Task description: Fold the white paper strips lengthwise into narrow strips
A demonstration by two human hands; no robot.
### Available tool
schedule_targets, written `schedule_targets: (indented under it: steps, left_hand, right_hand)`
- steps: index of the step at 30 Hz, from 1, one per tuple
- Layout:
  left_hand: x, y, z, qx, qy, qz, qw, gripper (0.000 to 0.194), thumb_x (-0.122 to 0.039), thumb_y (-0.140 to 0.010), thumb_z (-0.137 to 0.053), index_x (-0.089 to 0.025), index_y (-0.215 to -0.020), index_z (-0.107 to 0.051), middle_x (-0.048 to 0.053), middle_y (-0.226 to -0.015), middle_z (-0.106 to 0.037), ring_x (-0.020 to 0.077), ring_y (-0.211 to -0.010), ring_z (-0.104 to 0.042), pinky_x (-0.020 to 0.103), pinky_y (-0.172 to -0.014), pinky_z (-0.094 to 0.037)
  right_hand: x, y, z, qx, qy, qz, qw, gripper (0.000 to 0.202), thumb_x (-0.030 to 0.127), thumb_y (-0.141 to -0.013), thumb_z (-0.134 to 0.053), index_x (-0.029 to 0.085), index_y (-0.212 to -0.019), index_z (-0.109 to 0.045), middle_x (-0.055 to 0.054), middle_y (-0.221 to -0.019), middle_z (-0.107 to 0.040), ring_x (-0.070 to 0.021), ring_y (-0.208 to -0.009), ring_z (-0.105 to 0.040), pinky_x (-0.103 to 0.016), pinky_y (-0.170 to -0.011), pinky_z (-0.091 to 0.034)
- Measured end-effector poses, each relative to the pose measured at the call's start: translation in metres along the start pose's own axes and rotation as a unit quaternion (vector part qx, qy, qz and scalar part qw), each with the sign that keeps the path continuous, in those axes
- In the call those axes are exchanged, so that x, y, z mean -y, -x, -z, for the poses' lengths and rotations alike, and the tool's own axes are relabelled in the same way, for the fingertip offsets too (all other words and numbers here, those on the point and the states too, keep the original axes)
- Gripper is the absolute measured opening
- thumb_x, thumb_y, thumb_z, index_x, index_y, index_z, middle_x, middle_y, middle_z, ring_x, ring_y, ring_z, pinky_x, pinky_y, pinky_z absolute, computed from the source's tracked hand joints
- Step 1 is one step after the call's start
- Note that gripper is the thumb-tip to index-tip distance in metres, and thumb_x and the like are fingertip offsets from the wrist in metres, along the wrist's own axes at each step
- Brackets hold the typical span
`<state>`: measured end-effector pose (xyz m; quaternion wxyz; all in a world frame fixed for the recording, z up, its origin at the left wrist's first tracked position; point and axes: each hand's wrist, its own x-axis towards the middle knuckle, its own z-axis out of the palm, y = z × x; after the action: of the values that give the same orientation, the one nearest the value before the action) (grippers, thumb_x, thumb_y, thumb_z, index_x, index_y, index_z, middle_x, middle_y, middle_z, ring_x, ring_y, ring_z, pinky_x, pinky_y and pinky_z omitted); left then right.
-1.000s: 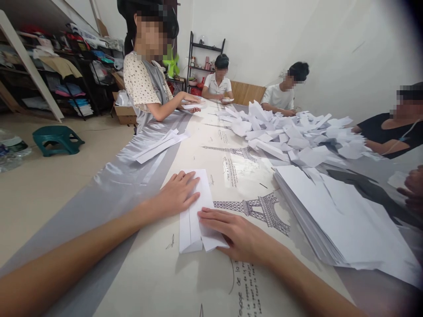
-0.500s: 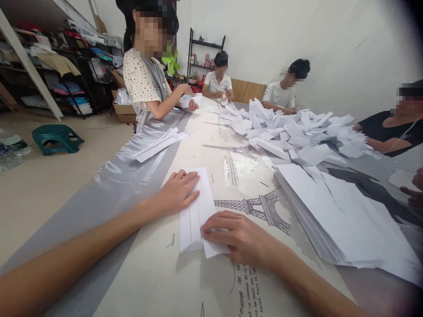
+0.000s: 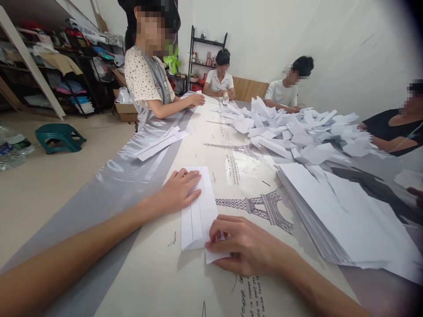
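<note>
A folded white paper strip (image 3: 194, 229) lies lengthwise on the table in front of me, with crease lines running along it. My left hand (image 3: 175, 193) rests flat on its upper part, fingers spread. At the lower right corner, the fingers of my right hand (image 3: 243, 246) are curled and pinch a small white paper piece (image 3: 214, 256). Whether this piece is a flap of the strip or a separate sheet I cannot tell.
A stack of white paper (image 3: 343, 215) lies to the right, with a heap of folded papers (image 3: 294, 132) behind it. More folded strips (image 3: 161, 144) lie at the left edge of the printed tablecloth (image 3: 158, 273). Several people sit or stand around the table. A green stool (image 3: 61, 136) stands on the floor.
My right hand has drawn slightly down and right, its fingers now curled around the small paper piece. My left hand stays put. The standing person's hands have lowered to the table.
</note>
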<state>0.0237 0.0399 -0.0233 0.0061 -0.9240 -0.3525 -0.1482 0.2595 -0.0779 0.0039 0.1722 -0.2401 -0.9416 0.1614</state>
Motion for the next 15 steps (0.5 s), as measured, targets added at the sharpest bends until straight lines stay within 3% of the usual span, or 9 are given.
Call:
schedule_targets:
  steps: [15]
  left_hand:
    - [0.001, 0.000, -0.001, 0.001, 0.019, 0.000, 1.000, 0.048, -0.046, -0.106, -0.032, -0.020, -0.143, -0.049, 0.010, -0.149, -0.051, 0.0315, -0.122, -0.047, 0.049, -0.104, -0.039]
  right_hand:
    - [0.010, 0.001, -0.002, -0.012, -0.027, -0.024, 0.999, 0.011, 0.015, -0.087, -0.060, 0.019, -0.082, -0.070, -0.006, -0.093, -0.066, -0.0155, -0.075, -0.056, -0.030, -0.065, -0.049]
